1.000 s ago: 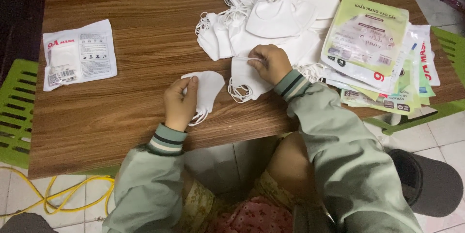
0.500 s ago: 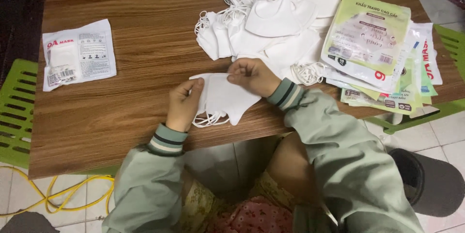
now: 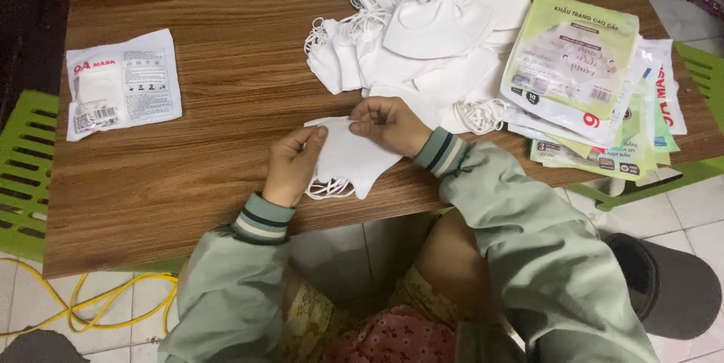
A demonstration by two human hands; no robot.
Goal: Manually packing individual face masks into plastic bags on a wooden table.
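Both hands gripped one white face mask (image 3: 348,158) at the near edge of the wooden table (image 3: 211,106). The left hand (image 3: 290,165) pinched its left edge; the right hand (image 3: 391,123) pinched its top edge. A heap of white masks (image 3: 422,38) lay just beyond. Printed packets (image 3: 581,84) were stacked to the right, and a sealed mask packet (image 3: 121,82) lay well apart on the left.

Left hand (image 3: 290,164) and right hand (image 3: 392,124) apparently pinch white mask (image 3: 348,158).
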